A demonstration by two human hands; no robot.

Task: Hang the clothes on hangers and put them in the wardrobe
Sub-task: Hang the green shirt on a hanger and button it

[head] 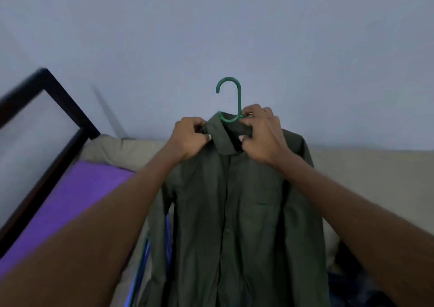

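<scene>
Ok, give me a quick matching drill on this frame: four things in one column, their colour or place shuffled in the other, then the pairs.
Things:
1. hanger hook
2. shirt
3. bed frame
4. sheet

Descriptions:
A. purple, lower left
B. bright green, sticking up above the collar
C. black, slanting at the left edge
D. dark green, buttoned, hanging in the middle

Pairs: 1-B, 2-D, 3-C, 4-A.

The left hand and right hand both pinch the collar.
</scene>
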